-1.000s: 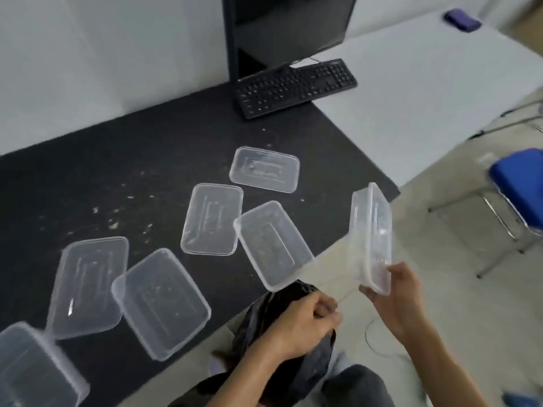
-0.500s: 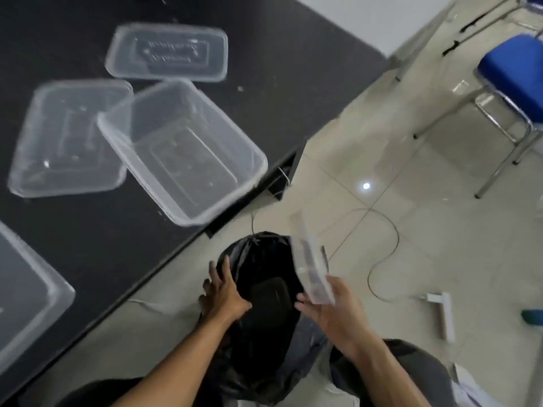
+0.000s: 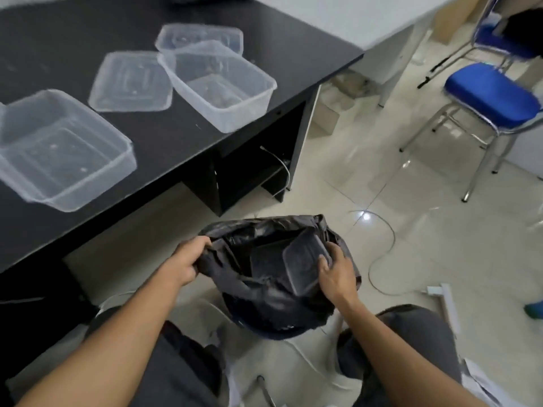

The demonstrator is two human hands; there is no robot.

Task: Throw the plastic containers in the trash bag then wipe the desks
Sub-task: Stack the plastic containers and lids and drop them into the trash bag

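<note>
A black trash bag point(image 3: 264, 301) stands open on the floor between my knees. My left hand point(image 3: 185, 261) grips its left rim and holds it open. My right hand point(image 3: 335, 274) holds a clear plastic container point(image 3: 304, 267) inside the bag's mouth, fingers curled over its edge. Another container lies deeper in the bag. On the black desk point(image 3: 58, 39) sit a clear tub point(image 3: 220, 83) near the front edge, a larger tub point(image 3: 61, 151) at the left, a flat lid point(image 3: 130, 82) and another container point(image 3: 199, 35) behind.
A blue chair point(image 3: 490, 95) with metal legs stands on the tiled floor at the right. A white desk point(image 3: 338, 16) adjoins the black one. A cable point(image 3: 382, 259) curls on the floor beside the bag. Crumbs speckle the black desk.
My right hand has lowered the clear container from above the bag into its mouth. My left hand has shifted to the bag's left rim. The view has tilted up slightly.
</note>
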